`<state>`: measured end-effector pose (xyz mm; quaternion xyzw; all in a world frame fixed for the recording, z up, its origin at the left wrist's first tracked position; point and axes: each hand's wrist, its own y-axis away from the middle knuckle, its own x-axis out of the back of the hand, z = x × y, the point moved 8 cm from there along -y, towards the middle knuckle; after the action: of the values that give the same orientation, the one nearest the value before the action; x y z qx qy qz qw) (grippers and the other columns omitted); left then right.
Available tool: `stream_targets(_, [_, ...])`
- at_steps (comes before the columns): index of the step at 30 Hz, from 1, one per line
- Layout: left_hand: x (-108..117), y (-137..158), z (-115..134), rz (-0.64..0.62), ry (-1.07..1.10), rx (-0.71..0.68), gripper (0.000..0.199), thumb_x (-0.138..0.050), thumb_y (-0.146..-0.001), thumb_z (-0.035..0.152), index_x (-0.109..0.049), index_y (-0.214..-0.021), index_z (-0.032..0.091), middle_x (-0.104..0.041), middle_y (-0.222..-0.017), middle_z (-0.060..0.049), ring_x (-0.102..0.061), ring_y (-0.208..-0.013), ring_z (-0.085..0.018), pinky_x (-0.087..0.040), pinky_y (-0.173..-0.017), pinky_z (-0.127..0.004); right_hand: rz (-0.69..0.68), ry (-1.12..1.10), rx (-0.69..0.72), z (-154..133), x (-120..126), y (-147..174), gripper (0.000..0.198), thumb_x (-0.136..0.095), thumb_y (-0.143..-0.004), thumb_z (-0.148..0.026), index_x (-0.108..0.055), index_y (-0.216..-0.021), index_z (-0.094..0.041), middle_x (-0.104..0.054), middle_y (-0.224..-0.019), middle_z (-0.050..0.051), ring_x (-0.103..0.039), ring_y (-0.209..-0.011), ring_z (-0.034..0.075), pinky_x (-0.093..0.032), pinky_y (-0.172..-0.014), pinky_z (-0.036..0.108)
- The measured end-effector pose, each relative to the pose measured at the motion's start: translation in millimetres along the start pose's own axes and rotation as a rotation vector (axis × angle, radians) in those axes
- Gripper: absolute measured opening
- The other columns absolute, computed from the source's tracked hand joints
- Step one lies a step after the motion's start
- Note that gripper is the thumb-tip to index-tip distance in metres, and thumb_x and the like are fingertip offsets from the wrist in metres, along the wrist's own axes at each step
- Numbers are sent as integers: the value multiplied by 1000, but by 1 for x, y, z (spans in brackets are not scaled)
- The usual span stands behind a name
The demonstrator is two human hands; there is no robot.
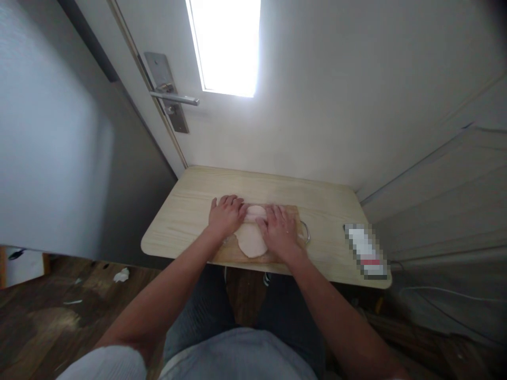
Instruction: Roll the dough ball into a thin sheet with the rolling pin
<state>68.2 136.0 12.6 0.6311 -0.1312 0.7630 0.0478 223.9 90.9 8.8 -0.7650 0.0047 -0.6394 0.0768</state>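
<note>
A flat, pale sheet of dough (252, 241) lies on a small wooden cutting board (292, 213) with a metal loop handle at its right end. Across the upper part of the dough runs a blurred pinkish band (257, 217); I cannot tell whether it is a rolling pin or folded dough. My left hand (227, 215) rests palm down at the band's left end, fingers stretched forward. At the right end, my right hand (279, 228) lies palm down, its fingers spread over the band and the dough's edge. Whatever is under both palms is hidden.
The board sits near the front edge of a light wooden table (214, 182). A pixelated phone-like object (365, 252) lies at the table's right end. Behind stands a white door with a lever handle (174, 97); a grey panel (79, 158) rises at left.
</note>
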Motion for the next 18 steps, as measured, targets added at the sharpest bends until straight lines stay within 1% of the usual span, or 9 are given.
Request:
stream_targets(4, [-5, -8, -4, -14, 17, 14, 46, -29, -104, 46, -60, -133, 28, -58, -145, -8, -46, -135, -29, -28, -115, -58, -15, 8, 2, 1, -4, -9, 53, -31, -105, -50, -51, -144, -21, -50, -152, 12, -40, -141, 32, -19, -118, 56])
stream_targets(10, [-10, -30, -9, -56, 24, 12, 46, -29, -104, 45, -60, -132, 27, -59, -141, -10, -48, -133, -30, -31, -112, -60, -50, 40, 0, 5, -8, -38, 55, -29, -105, -52, -53, -145, -22, -49, -153, 13, -39, -142, 34, -21, -116, 62])
stream_targets(14, [-10, -44, -10, -102, 0, -7, 44, -32, -103, 45, -62, -130, 27, -58, -141, -12, -49, -131, -32, -33, -109, -60, -42, 43, 1, 6, -9, -57, 56, -28, -105, -52, -52, -145, -22, -51, -151, 14, -41, -140, 34, -23, -114, 62])
stream_targets(18, [-12, -60, -14, -87, 6, -12, 46, -28, -103, 43, -62, -129, 25, -59, -139, -12, -50, -129, -33, -34, -107, -62, -34, 47, -2, 7, -11, -71, 55, -28, -105, -51, -54, -143, -20, -55, -147, 15, -45, -135, 35, -26, -112, 61])
